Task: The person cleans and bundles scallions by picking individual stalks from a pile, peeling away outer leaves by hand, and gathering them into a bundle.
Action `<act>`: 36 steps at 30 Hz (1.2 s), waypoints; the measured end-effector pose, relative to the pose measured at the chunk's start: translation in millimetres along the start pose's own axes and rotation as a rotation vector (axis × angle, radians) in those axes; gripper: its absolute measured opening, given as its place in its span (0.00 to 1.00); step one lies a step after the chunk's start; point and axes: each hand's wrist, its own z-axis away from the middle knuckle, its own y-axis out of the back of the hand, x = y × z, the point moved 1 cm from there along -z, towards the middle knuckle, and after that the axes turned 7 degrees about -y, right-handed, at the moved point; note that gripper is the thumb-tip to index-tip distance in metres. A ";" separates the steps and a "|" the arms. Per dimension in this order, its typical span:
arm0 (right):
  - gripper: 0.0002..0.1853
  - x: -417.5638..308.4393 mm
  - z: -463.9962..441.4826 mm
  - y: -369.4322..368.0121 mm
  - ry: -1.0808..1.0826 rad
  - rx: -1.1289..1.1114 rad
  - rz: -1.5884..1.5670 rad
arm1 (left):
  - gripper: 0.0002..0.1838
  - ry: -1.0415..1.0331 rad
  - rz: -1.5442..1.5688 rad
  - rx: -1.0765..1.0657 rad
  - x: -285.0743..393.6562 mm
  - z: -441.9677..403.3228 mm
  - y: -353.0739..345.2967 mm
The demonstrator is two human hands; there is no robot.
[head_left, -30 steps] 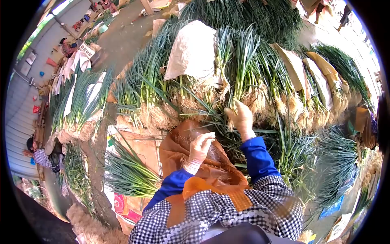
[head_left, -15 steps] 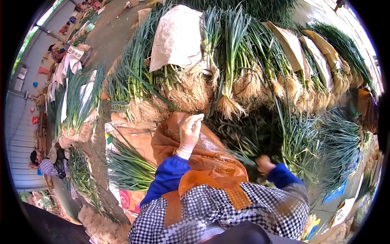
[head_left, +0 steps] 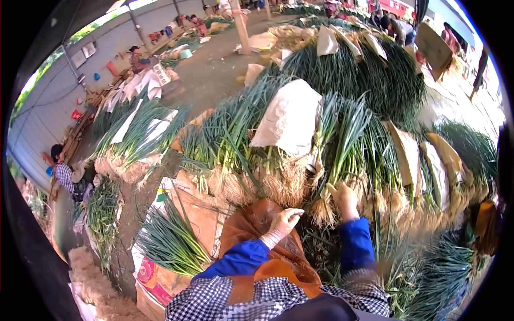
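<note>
My right hand point(head_left: 344, 199) reaches forward to a bunch of green onions point(head_left: 347, 142), its fingers closed around the stems just above the pale roots point(head_left: 323, 213). Over the brown apron point(head_left: 254, 216) on my lap is my left hand point(head_left: 282, 222), with fingers bent and pressed together. Whatever those fingers may hold is too small to make out. To the left, a sheaf of trimmed-looking green onions point(head_left: 174, 241) lies on a flattened cardboard and plastic sheet point(head_left: 201, 206).
More rooted green onions point(head_left: 230, 144) stand in a row ahead, some under a white sack point(head_left: 289, 117). Loose leaves point(head_left: 321, 243) lie below my right arm. Another pile point(head_left: 444, 278) is at the right. A person point(head_left: 67, 168) sits far left; a wooden post point(head_left: 241, 27) stands behind.
The view has tilted up, showing more background. My right hand has moved from the dark leaves below up to the standing green onions. My left hand stays over the apron, fingers still together.
</note>
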 end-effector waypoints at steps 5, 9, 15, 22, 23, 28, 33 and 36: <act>0.24 2.3 -48.1 -38.6 -0.019 0.036 -0.080 | 0.13 -0.003 0.041 -0.044 3.9 0.5 -3.1; 0.11 7.3 -2.3 -6.0 -0.099 -0.209 -0.957 | 0.21 0.267 0.684 0.032 12.2 -6.4 -10.4; 0.12 19.1 99.3 -27.2 -0.047 -0.447 -1.292 | 0.13 0.754 1.079 -0.276 40.7 10.3 -51.1; 0.18 34.9 80.6 -68.0 0.025 0.280 -0.332 | 0.07 0.731 1.142 -0.099 1.2 44.3 -81.8; 0.19 29.0 85.8 -67.5 0.045 0.434 -0.291 | 0.06 0.767 1.169 -0.040 -0.4 45.5 -85.7; 0.18 44.4 126.2 -56.8 0.218 0.506 -0.205 | 0.06 0.869 1.175 -0.112 -3.1 53.7 -96.3; 0.16 108.8 187.0 -37.0 -0.075 0.283 -0.308 | 0.08 0.669 1.271 0.105 -17.7 29.0 -80.2; 0.25 182.0 159.0 -26.1 -0.328 -0.375 0.291 | 0.10 0.581 1.309 0.109 -3.7 25.2 -73.8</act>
